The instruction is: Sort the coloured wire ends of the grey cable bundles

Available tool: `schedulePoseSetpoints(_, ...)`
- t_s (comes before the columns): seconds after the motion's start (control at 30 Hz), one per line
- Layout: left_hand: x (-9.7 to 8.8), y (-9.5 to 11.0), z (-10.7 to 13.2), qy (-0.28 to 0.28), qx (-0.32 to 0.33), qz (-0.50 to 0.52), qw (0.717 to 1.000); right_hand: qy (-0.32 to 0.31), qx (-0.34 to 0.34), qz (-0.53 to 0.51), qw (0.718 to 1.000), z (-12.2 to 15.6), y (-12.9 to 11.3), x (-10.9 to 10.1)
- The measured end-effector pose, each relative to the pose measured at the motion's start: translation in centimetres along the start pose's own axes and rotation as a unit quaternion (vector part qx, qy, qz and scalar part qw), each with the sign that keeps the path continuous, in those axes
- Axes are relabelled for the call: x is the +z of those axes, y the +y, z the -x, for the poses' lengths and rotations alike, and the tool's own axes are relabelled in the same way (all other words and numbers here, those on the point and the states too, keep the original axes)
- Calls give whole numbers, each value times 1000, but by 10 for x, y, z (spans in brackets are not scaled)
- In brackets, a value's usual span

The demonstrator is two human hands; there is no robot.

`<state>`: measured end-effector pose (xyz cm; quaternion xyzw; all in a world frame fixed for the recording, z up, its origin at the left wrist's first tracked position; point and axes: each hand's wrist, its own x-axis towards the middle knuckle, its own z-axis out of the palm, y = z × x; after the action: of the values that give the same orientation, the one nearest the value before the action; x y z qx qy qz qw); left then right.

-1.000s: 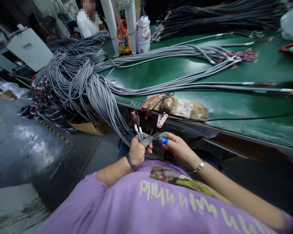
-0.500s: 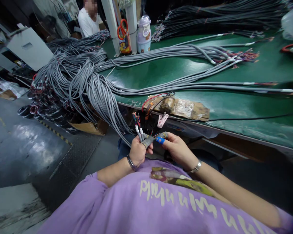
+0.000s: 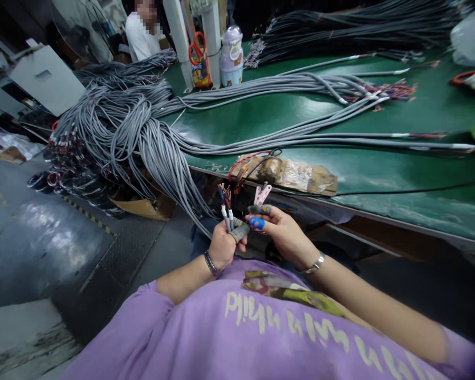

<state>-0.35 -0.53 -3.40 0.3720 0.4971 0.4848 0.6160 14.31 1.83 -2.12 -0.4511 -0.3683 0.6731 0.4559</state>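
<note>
My left hand [image 3: 221, 247] is closed around grey cables [image 3: 228, 220] close to their ends. Two of these ends stick up above the fist, with white bands and bare bundles of coloured wires [image 3: 224, 196]. Grey tape wraps fingers of both hands. Just right of the fist is my right hand [image 3: 283, 232], its blue-wrapped thumb and taped index finger bent towards each other near the left fingertips. Whatever lies between them is too small and dark to make out. A pink clip [image 3: 262, 194] at the table's edge is right behind the right fingers.
Grey cables [image 3: 142, 121] are heaped at the left and hang over the edge of the green table [image 3: 293, 121]. A taped wooden board [image 3: 301, 177] lies at the front edge. Further back are red-handled scissors [image 3: 198, 47], a lilac bottle [image 3: 232, 55], black cables [image 3: 340, 31] and a person [image 3: 142, 37].
My right hand has shifted slightly, its index finger now raised higher above the thumb. Thin wires that showed between the hands are no longer visible. The left hand keeps its hold on the cables.
</note>
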Motion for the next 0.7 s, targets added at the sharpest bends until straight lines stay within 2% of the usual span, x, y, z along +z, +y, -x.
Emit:
schedulePoseSetpoints(0.43,4,-2,-1,11,8,4,1000,45,-43,7,998,-1,4,6)
schedulePoseSetpoints(0.57,2,2,-2,5,-1,8,1000,19,-31,-23,999,-2,5,3)
schedulePoseSetpoints(0.7,-4,14,-3,-18,-10,27,999,32,14,-101,994,-5,2,-8)
